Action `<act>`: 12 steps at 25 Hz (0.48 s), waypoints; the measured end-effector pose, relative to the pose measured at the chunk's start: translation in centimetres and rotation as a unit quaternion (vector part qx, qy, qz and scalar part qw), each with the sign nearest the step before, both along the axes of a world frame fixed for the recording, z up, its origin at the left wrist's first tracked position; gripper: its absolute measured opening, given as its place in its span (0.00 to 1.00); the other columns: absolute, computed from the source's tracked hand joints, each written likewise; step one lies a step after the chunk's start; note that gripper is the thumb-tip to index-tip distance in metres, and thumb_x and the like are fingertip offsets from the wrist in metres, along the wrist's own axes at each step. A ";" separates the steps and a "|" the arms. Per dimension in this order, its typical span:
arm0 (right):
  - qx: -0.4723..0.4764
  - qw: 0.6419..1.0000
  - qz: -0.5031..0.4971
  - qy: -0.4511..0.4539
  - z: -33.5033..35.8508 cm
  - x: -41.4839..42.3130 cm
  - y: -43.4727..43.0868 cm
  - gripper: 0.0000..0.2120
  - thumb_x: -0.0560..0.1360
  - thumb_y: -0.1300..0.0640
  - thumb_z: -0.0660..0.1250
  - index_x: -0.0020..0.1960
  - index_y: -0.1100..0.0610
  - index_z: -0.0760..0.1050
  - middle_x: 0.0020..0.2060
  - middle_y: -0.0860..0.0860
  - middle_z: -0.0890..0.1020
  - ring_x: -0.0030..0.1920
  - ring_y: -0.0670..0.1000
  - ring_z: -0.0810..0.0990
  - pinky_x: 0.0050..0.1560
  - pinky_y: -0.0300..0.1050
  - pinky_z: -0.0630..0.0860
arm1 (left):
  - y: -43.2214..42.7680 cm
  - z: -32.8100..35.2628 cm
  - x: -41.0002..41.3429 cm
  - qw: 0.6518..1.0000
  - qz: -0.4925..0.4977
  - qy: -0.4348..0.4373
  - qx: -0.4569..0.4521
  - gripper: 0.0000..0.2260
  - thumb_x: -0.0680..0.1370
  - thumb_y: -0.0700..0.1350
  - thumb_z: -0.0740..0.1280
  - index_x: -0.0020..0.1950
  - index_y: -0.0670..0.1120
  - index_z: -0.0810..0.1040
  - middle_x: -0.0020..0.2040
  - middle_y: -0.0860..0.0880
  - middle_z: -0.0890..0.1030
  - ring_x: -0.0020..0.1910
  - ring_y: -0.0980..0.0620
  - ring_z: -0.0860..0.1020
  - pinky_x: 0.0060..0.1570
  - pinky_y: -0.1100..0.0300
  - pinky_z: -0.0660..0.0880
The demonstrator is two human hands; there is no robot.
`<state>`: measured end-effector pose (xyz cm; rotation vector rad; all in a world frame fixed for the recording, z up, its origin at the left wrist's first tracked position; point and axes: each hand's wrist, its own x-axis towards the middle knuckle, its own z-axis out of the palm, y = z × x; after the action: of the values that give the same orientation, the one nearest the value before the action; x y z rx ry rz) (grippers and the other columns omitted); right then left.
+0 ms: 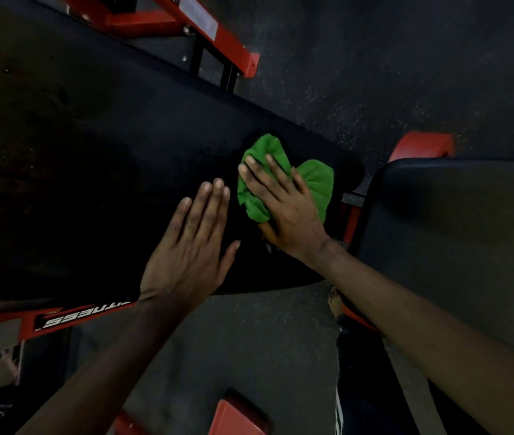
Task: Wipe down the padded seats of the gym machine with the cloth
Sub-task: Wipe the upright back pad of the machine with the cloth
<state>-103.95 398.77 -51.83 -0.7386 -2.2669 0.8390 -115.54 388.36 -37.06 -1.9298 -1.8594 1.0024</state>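
A long black padded bench (pixel 98 171) of the gym machine runs from the left edge toward the centre right. A bunched green cloth (pixel 316 180) lies near its right end. My right hand (pixel 283 208) presses flat on the cloth with straight fingers. My left hand (pixel 193 246) rests flat on the pad just left of the cloth, fingers straight and together. A second black padded seat (pixel 456 227) sits at the right, separate from the bench.
Red steel frame parts (pixel 227 42) of the machine cross the top, with another red bar (pixel 86 318) bearing white lettering under the bench at lower left. Dark speckled rubber floor (pixel 390 73) surrounds the machine. My foot (pixel 336 304) shows below the right forearm.
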 end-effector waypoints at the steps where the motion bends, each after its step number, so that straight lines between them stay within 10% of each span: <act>1: -0.015 1.000 -0.001 -0.012 -1.0 0.6 0.1 0.33 0.80 0.47 0.59 0.81 0.52 0.54 0.81 0.49 0.57 0.81 0.54 0.54 0.76 0.60 0.59 | 0.0 0.1 0.0 1.000 0.004 -0.003 0.001 0.34 0.85 0.58 0.47 0.82 0.36 0.44 0.83 0.38 0.44 0.83 0.44 0.44 0.80 0.48 0.44; 6: -0.054 0.998 0.001 -0.029 -4.2 2.6 0.2 0.30 0.83 0.42 0.51 0.82 0.52 0.53 0.81 0.48 0.54 0.81 0.53 0.53 0.74 0.62 0.60 | 0.1 0.0 0.3 1.000 0.005 0.001 0.003 0.34 0.84 0.58 0.48 0.82 0.37 0.44 0.83 0.39 0.44 0.83 0.44 0.44 0.80 0.49 0.43; 12: -0.121 0.989 -0.081 -0.009 -2.2 0.5 1.1 0.35 0.81 0.48 0.65 0.82 0.52 0.53 0.82 0.47 0.54 0.82 0.51 0.51 0.77 0.58 0.57 | 0.1 -0.2 0.4 1.000 0.009 -0.002 0.005 0.34 0.84 0.58 0.50 0.83 0.38 0.45 0.83 0.40 0.45 0.83 0.45 0.44 0.80 0.49 0.42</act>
<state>-103.49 399.91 -54.02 -1.0285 -2.1084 1.0436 -115.17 388.50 -37.22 -1.9140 -1.8835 0.9936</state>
